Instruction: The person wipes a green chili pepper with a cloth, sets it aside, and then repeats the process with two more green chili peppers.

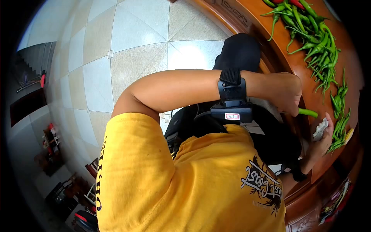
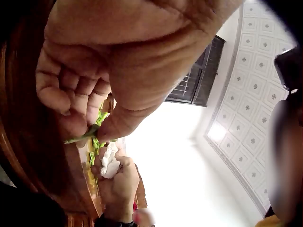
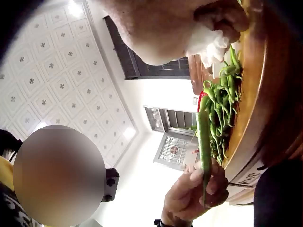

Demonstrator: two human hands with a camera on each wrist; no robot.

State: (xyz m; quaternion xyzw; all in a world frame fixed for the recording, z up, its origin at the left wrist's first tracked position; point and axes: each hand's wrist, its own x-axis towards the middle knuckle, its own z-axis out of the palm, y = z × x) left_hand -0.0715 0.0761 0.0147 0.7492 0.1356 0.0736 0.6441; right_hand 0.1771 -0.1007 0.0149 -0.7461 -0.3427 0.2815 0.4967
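My left hand [image 1: 280,91] pinches a long green chili pepper [image 1: 308,112] between thumb and fingers. In the right wrist view that chili pepper stands nearly upright above the left fingers [image 3: 215,182]. Close by, my right hand [image 1: 328,129] holds a crumpled white tissue [image 1: 320,130], which also shows in the left wrist view. The chili's free end points towards the tissue. Beyond the hands, a large heap of green chili peppers [image 1: 320,42] lies on the wooden table [image 1: 299,63]. A smaller group of green chilies [image 1: 340,116] lies beside the right hand.
Red chilies [image 1: 296,4] lie at the heap's far end, and a yellowish piece [image 1: 349,135] sits by the smaller group. The table's curved edge runs between my body and the chilies. Below it are my dark-clothed leg [image 1: 239,52] and the tiled floor [image 1: 143,27].
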